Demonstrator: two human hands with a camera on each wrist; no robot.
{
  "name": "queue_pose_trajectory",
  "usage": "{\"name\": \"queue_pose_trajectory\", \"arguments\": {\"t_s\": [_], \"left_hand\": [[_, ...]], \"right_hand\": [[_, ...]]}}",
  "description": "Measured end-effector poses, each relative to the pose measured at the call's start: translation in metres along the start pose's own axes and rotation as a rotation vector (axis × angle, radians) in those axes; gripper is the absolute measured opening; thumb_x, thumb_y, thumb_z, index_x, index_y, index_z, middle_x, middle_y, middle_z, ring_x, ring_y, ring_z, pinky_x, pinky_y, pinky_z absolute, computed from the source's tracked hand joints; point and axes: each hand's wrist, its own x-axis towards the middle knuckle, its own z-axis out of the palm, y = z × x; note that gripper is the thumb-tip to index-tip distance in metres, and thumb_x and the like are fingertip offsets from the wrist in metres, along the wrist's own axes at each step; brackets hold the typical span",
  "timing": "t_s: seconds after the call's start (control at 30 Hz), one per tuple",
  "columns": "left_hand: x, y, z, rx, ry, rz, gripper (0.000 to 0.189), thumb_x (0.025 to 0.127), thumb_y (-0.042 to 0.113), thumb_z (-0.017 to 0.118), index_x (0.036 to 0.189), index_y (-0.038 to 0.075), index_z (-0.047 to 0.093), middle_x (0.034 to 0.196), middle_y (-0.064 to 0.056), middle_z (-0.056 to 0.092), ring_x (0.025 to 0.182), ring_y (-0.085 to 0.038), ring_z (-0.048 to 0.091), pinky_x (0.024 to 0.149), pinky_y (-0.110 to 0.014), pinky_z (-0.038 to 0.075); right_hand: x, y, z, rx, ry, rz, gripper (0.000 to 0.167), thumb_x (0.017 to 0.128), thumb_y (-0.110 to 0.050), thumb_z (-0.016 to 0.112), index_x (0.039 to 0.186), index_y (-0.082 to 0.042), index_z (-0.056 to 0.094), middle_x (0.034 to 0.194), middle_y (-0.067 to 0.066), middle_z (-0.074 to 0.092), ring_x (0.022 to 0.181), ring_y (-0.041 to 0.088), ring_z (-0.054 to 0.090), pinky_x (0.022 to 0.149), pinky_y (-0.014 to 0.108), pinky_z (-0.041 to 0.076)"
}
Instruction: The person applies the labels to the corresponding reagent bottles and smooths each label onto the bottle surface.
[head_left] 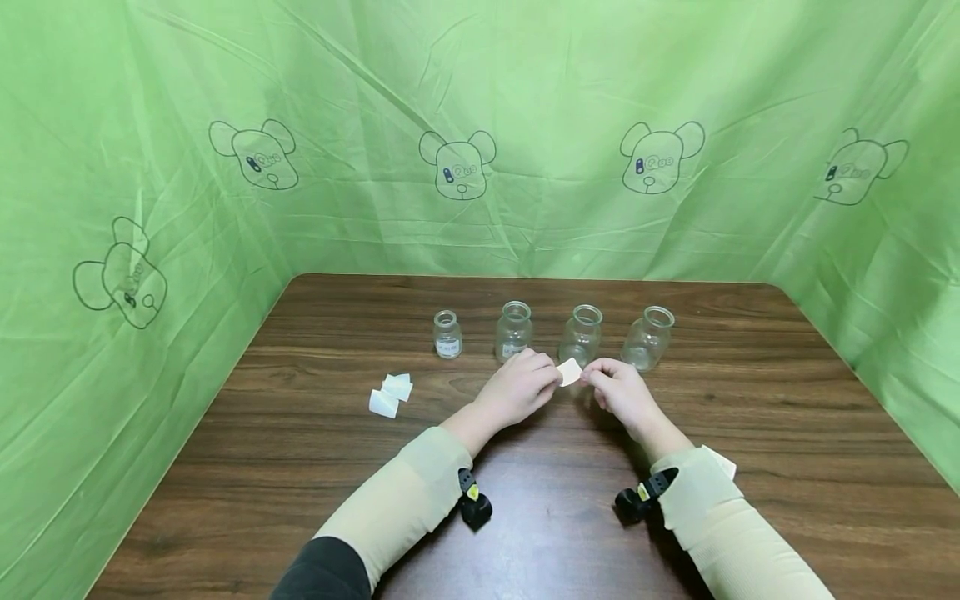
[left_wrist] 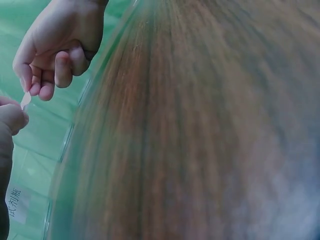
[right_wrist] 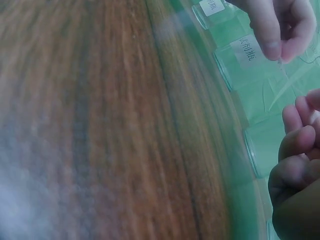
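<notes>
Between the two hands, in front of the third glass jar (head_left: pixel 581 337), is a white label (head_left: pixel 570 372). My left hand (head_left: pixel 521 387) pinches its left edge, and the fingertips of my right hand (head_left: pixel 618 392) hold the right edge. From the left wrist view the label (left_wrist: pixel 26 100) is seen nearly edge-on, spanning from the right fingertips to the left thumb. Behind the left hand stands a second glass jar (head_left: pixel 514 325) bearing a printed label (right_wrist: pixel 247 50). A clear fourth jar (head_left: pixel 649 337) is just beyond the right hand.
A smaller labelled bottle (head_left: pixel 447 335) stands at the left end of the row. White paper pieces (head_left: pixel 384 403) lie on the wooden table (head_left: pixel 315 467) left of the left hand. Another white piece (head_left: pixel 720 461) shows beside the right cuff. Green cloth (head_left: pixel 555 225) encloses the table's back and sides.
</notes>
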Motion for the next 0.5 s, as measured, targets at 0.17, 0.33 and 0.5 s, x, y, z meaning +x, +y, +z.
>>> {"name": "queue_pose_trajectory", "arguments": {"t_s": [0.17, 0.33, 0.5], "left_hand": [[0.003, 0.002, 0.0, -0.006, 0.014, -0.012, 0.005, 0.085, 0.013, 0.065, 0.089, 0.016, 0.065, 0.092, 0.004, 0.059, 0.084, -0.016, 0.052, 0.08, -0.028, 0.042], [0.007, 0.005, -0.001, -0.06, -0.002, -0.068, 0.004, 0.085, 0.012, 0.06, 0.088, 0.014, 0.063, 0.092, 0.003, 0.058, 0.087, -0.017, 0.052, 0.083, -0.029, 0.041], [0.011, 0.007, 0.004, -0.216, -0.01, -0.195, 0.004, 0.083, 0.011, 0.06, 0.088, 0.012, 0.059, 0.092, 0.001, 0.057, 0.088, -0.016, 0.051, 0.083, -0.028, 0.04]], "right_hand": [[0.0, 0.001, 0.0, 0.003, 0.008, 0.005, 0.022, 0.084, -0.005, 0.052, 0.093, 0.015, 0.055, 0.052, 0.0, 0.042, 0.044, 0.009, 0.037, 0.041, 0.021, 0.029], [0.001, 0.002, -0.002, -0.008, 0.009, 0.014, 0.019, 0.085, -0.006, 0.052, 0.09, 0.012, 0.056, 0.051, 0.0, 0.041, 0.044, 0.009, 0.036, 0.041, 0.021, 0.028], [0.0, 0.0, -0.005, -0.037, 0.024, 0.018, 0.02, 0.087, -0.008, 0.052, 0.094, 0.01, 0.056, 0.056, 0.001, 0.044, 0.045, 0.009, 0.038, 0.042, 0.022, 0.03]]}}
